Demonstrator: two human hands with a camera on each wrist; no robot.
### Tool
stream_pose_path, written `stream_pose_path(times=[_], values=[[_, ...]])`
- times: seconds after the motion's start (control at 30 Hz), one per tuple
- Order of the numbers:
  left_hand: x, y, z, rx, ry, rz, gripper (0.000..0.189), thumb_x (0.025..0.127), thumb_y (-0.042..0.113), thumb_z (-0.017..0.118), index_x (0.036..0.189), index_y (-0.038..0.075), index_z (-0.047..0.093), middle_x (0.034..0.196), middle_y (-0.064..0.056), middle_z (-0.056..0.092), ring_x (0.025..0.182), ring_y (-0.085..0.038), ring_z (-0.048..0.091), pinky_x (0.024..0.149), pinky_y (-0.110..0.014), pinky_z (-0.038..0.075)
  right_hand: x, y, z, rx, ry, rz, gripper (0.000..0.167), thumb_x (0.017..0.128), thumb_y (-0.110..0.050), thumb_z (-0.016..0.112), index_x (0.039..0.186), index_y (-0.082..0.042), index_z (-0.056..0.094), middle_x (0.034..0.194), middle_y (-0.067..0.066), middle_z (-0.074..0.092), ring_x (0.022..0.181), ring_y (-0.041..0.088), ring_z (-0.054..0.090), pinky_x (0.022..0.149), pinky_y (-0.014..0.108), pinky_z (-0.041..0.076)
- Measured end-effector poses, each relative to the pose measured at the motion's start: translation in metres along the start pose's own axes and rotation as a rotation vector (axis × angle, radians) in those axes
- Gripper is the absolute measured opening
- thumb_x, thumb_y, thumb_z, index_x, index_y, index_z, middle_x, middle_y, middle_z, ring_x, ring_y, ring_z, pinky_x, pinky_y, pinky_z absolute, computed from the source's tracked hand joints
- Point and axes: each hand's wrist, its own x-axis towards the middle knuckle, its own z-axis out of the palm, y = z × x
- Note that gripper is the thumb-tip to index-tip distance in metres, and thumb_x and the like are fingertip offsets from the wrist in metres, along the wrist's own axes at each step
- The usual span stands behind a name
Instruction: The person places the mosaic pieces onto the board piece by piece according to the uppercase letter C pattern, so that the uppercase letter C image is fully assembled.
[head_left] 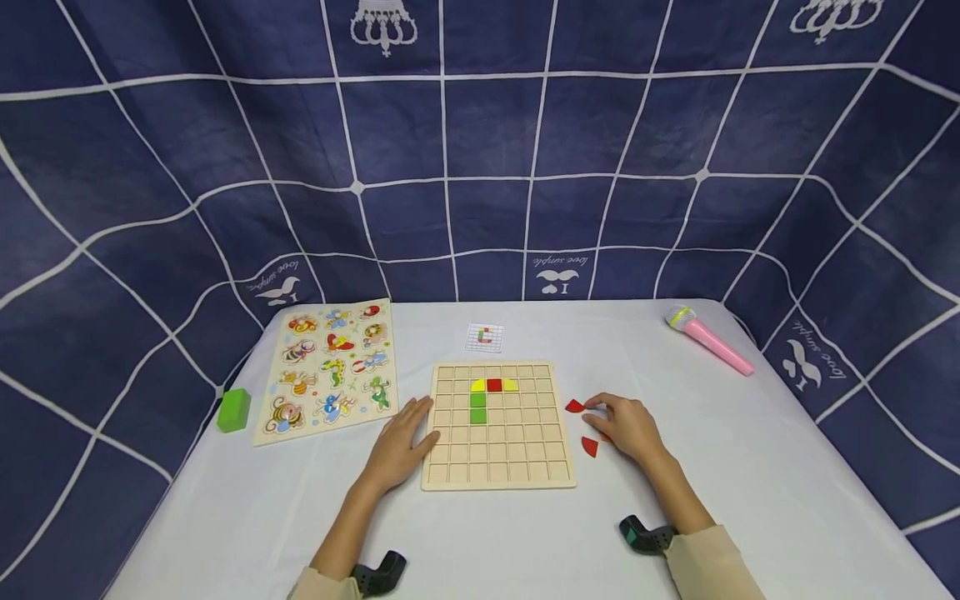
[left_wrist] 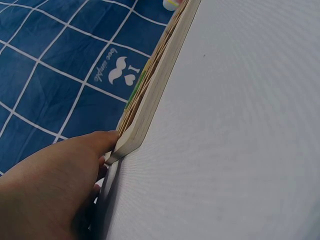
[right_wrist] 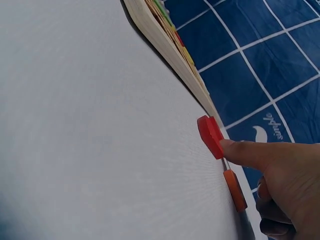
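A wooden grid board (head_left: 517, 454) lies on the white table. Two green squares (head_left: 477, 408), a red square (head_left: 494, 385) and two yellow curved pieces (head_left: 511, 385) sit in its cells. My left hand (head_left: 397, 450) rests at the board's left edge, thumb on the rim and fingers extended. Beyond the right edge, my right hand (head_left: 630, 427) hovers low with thumb and forefinger apart, its forefinger close to a red quarter-round piece (head_left: 574, 406). Another red quarter-round piece (head_left: 589, 447) lies nearer me. An orange piece (right_wrist: 235, 190) is partly hidden under that hand.
A small pattern card (head_left: 485, 337) lies behind the board. On the left are an insect puzzle board (head_left: 318, 350) and a green block (head_left: 233, 410). A pink toy microphone (head_left: 708, 340) lies at the back right. Dark blue checked cloth (head_left: 487, 133) hangs behind the table.
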Motion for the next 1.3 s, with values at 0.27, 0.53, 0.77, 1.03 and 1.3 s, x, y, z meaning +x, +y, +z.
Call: stream_pose_path(times=[0.27, 0.53, 0.77, 1.03, 1.3], values=[[0.000, 0.002, -0.001, 0.002, -0.019, -0.029, 0.060, 0.092, 0.034, 0.055, 0.142, 0.008, 0.035, 0.146, -0.009, 0.033, 0.137, -0.028, 0.020, 0.110, -0.048, 0.015, 0.000, 0.000, 0.002, 0.016, -0.018, -0.014, 0.023, 0.076, -0.025, 0.077, 0.095, -0.015, 0.070, 0.049, -0.006, 0.035, 0.045, 0.009, 0.030, 0.042, 0.024, 0.023], [0.001, 0.001, -0.001, -0.005, -0.023, -0.033, 0.060, 0.092, 0.033, 0.055, 0.142, 0.008, 0.035, 0.146, -0.008, 0.033, 0.137, -0.028, 0.020, 0.110, -0.049, 0.015, 0.010, 0.005, 0.004, 0.113, -0.086, -0.105, 0.032, 0.078, -0.024, 0.075, 0.108, -0.017, 0.069, 0.048, -0.007, 0.036, 0.042, 0.006, 0.031, 0.041, 0.021, 0.024], [0.000, 0.001, -0.001, -0.012, -0.023, -0.023, 0.060, 0.093, 0.035, 0.054, 0.142, 0.008, 0.035, 0.146, -0.008, 0.033, 0.137, -0.027, 0.020, 0.110, -0.048, 0.014, 0.011, 0.010, 0.000, 0.114, -0.128, -0.088, 0.029, 0.075, -0.028, 0.077, 0.102, -0.019, 0.071, 0.049, -0.008, 0.035, 0.043, 0.007, 0.030, 0.042, 0.021, 0.025], [0.001, 0.001, 0.000, -0.008, -0.005, -0.013, 0.059, 0.092, 0.033, 0.055, 0.142, 0.008, 0.036, 0.146, -0.008, 0.034, 0.137, -0.029, 0.021, 0.110, -0.049, 0.015, 0.011, 0.010, -0.001, 0.108, -0.124, -0.027, 0.026, 0.076, -0.027, 0.077, 0.098, -0.016, 0.070, 0.049, -0.005, 0.036, 0.044, 0.009, 0.031, 0.042, 0.022, 0.025], [0.000, -0.001, 0.001, 0.005, 0.011, 0.013, 0.060, 0.091, 0.031, 0.057, 0.142, 0.005, 0.036, 0.145, -0.010, 0.035, 0.136, -0.031, 0.023, 0.109, -0.050, 0.017, 0.011, 0.002, -0.001, 0.113, -0.053, -0.059, 0.027, 0.075, -0.029, 0.077, 0.098, -0.017, 0.069, 0.049, -0.007, 0.035, 0.043, 0.009, 0.032, 0.040, 0.022, 0.024]])
